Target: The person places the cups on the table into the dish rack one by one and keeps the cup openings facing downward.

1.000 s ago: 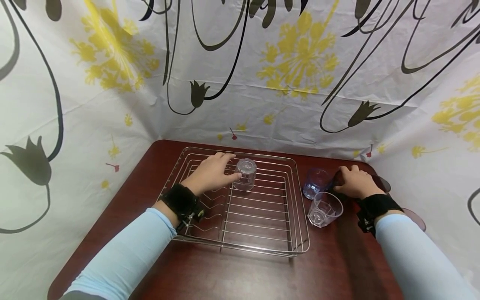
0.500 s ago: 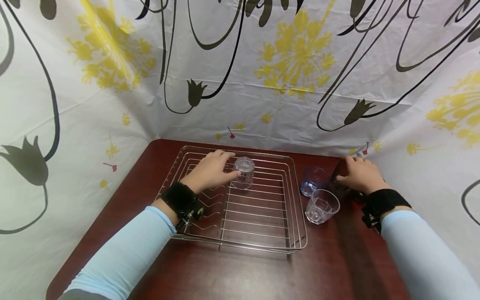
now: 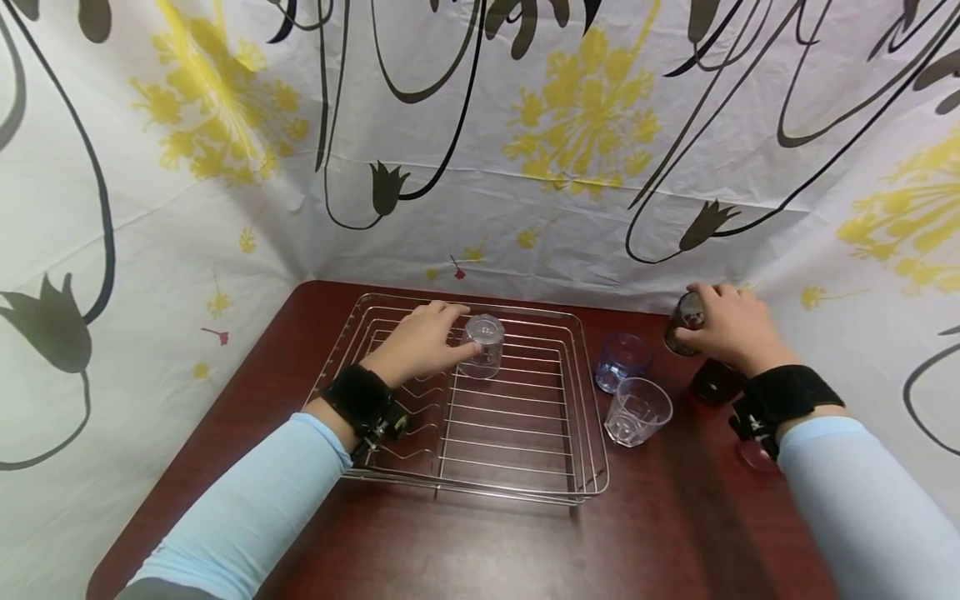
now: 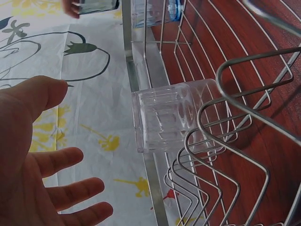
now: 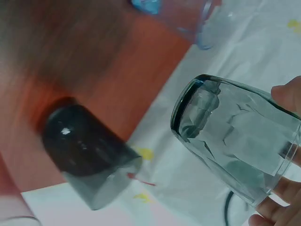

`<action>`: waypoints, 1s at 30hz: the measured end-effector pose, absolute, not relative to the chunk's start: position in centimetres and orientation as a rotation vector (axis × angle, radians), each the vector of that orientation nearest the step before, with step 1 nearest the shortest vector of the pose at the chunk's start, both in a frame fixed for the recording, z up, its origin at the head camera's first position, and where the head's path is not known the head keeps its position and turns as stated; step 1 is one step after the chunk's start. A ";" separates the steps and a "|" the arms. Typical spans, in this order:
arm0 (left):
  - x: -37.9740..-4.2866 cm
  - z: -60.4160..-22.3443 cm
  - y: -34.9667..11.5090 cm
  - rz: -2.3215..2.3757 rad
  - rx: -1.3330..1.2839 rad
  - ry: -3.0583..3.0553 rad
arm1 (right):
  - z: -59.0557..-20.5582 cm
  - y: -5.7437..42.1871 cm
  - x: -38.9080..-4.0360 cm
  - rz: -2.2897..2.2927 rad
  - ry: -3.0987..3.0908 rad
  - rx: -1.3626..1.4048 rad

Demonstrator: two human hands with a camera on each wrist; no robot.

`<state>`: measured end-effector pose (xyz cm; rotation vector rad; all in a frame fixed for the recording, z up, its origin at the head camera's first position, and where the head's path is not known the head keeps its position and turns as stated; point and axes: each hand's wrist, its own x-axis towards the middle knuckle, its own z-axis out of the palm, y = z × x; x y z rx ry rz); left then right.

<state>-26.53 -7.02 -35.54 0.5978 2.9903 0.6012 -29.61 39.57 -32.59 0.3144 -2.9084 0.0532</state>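
My right hand [image 3: 731, 329] grips a grey-tinted drinking glass [image 5: 240, 132] near its rim, thumb on one side and fingers on the other. The thick base of that glass points away from the palm in the right wrist view. Over the wire dish rack [image 3: 517, 501], my left hand [image 3: 420, 343] is spread with thumb and fingers apart. Beside its thumb, a clear glass [image 4: 174, 117] stands upside down on the rack wires. The left wrist view shows the hand apart from this glass.
Right of the rack stand a blue glass [image 3: 621, 360] and a clear faceted glass [image 3: 637, 412]. A dark glass [image 5: 84, 146] stands below my right wrist, and a pinkish glass [image 3: 756, 454] is partly hidden by the forearm. A patterned curtain [image 3: 450, 225] borders the table.
My right hand has lifted the grey-tinted glass and shifted slightly right with it, uncovering the dark glass below. The left hand has stayed nearly in place by the inverted glass.
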 end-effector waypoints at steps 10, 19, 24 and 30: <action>-26.5 -35.9 -7.1 0.591 0.592 2.993 | -30.5 34.5 -28.4 0.049 -2.829 0.448; -26.4 -35.9 -7.0 0.622 0.610 2.991 | -30.0 29.5 -27.0 -0.007 -2.730 0.628; -26.3 -36.2 -6.7 0.641 0.638 2.981 | -30.5 27.2 -26.2 -0.028 -2.682 0.739; -26.2 -36.3 -6.4 0.660 0.626 2.983 | -31.3 24.7 -25.4 -0.006 -2.664 0.855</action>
